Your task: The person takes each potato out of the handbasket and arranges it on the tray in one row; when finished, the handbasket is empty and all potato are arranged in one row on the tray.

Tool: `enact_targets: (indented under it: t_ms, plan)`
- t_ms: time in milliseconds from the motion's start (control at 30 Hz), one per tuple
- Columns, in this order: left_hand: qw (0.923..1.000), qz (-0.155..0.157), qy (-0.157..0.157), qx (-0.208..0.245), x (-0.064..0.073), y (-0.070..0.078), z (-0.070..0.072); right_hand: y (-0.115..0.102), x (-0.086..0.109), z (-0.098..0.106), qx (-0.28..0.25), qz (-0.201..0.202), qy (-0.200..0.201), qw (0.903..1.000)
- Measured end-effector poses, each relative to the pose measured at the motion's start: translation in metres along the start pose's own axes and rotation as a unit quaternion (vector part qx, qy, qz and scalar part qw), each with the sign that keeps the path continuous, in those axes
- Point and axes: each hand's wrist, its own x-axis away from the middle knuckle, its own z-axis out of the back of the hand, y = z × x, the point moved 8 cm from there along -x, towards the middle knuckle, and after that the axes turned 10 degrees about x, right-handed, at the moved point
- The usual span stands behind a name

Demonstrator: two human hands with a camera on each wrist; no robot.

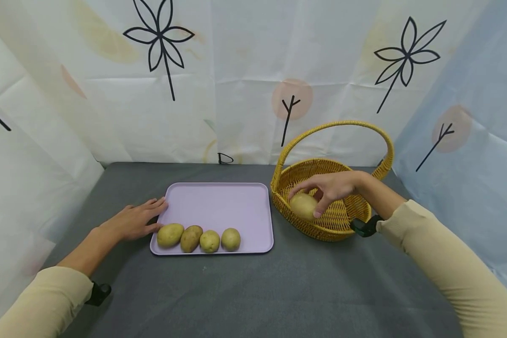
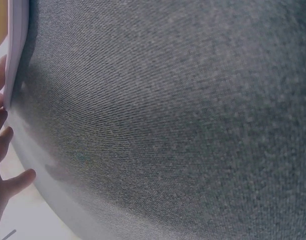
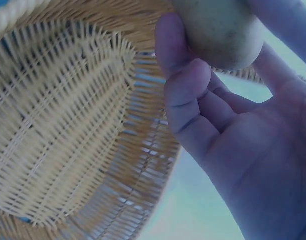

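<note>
Over the yellow wicker basket (image 1: 350,216), my right hand (image 1: 335,188) grips a potato (image 1: 303,206) between thumb and fingers. The right wrist view shows that potato (image 3: 223,35) held at the fingertips, with the woven basket floor (image 3: 53,125) beside it. My left hand (image 1: 133,220) rests at the left edge of the lilac tray (image 1: 219,202), its fingers extended and touching the rim. Several potatoes (image 1: 190,238) lie in a row along the tray's near edge, the leftmost close to my left thumb. In the left wrist view, only part of the left hand (image 2: 3,165) shows.
A dark grey cloth (image 1: 236,291) covers the table. The basket's tall arched handle (image 1: 342,123) rises above my right hand. Behind the table hangs a patterned white curtain (image 1: 245,84), which continues along both sides.
</note>
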Motion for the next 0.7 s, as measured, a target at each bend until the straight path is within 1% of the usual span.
enact_targets:
  t_ms: [200,333,467,567,700]
  plan:
    - [1.0000,0.001,-0.002,0.003,-0.001,-0.001,-0.001,-0.018,-0.003,-0.002,0.012,0.028,-0.002,0.9995]
    - [1.0000,-0.001,-0.002,0.006,0.000,-0.001,-0.002,-0.027,-0.009,-0.005,0.020,0.051,0.006,0.9985]
    - [1.0000,-0.002,-0.001,0.006,0.000,0.000,-0.001,-0.034,-0.019,-0.012,0.010,0.067,0.016,0.9975]
    - [1.0000,-0.001,0.000,0.005,0.000,0.000,-0.001,-0.038,-0.029,-0.021,0.001,0.071,0.025,0.9971]
    - [1.0000,0.001,-0.001,0.001,-0.001,-0.001,-0.002,-0.046,-0.041,-0.032,0.015,0.090,0.043,0.9949]
